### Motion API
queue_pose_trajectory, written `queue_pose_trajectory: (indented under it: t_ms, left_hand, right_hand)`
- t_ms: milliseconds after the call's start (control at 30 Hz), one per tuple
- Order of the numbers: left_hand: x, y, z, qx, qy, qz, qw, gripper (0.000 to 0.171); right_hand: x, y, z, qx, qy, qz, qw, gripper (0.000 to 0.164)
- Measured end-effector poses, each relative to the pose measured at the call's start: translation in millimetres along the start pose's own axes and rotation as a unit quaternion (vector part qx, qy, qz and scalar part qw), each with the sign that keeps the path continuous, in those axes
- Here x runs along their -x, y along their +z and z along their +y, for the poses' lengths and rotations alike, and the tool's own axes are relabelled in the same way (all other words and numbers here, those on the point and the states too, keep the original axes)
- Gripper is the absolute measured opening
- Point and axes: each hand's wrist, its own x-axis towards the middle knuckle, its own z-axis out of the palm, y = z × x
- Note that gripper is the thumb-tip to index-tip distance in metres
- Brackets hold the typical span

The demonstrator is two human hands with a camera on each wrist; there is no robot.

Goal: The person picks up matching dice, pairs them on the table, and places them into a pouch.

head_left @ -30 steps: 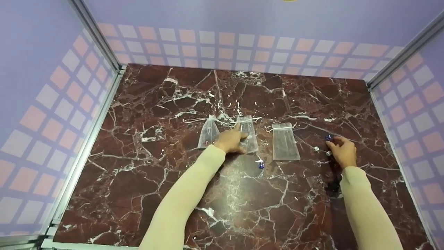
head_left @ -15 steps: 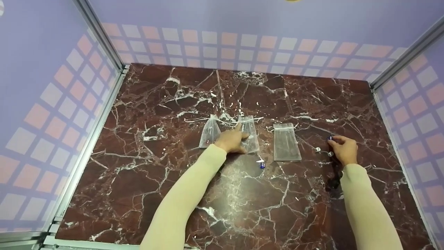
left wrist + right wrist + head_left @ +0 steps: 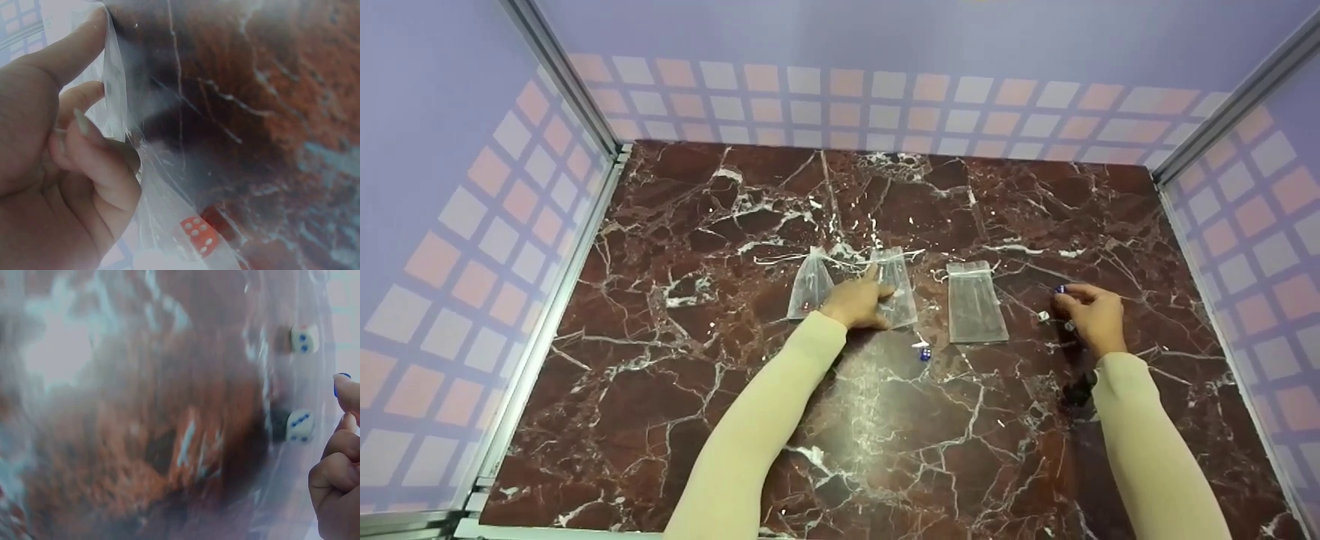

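Note:
My right hand (image 3: 1096, 315) pinches a blue die (image 3: 1060, 289) between thumb and fingertips, above the table's right part. In the right wrist view only a blue edge of that die shows at the fingertips. Two white dice lie beside this hand: one white die (image 3: 305, 340) and another white die (image 3: 300, 426). My left hand (image 3: 855, 301) rests on the middle sheer drawstring bag (image 3: 901, 292), index finger stretched out and some other fingers bent. Left of it lies a gathered sheer bag (image 3: 810, 283) with a red die (image 3: 199, 236) inside, partly behind the hand.
A third sheer bag (image 3: 978, 307) lies flat between the hands. A second blue die (image 3: 925, 354) sits on the dark red marbled tabletop (image 3: 885, 450) below the bags. Purple walls with pink and white squares (image 3: 847, 82) enclose the sides and back.
My right hand has lifted the blue die slightly and shifted it a little left. My left hand stays on the middle bag.

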Motion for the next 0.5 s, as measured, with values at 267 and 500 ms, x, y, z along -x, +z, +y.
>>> queue_pose_trajectory:
  t_ms: [267,500]
  left_hand:
    - [-0.3,2.1,-1.6,0.006,-0.004,0.004,1.0000,0.079]
    - [0.2,3.1,-2.6,0.009,-0.002,0.006,0.9999,0.079]
  right_hand:
    - [11,14,-27,-0.061,-0.086,0.033,0.994,0.020]
    - [26,28,-45,-0.066,-0.128,-0.004,0.990,0.019]
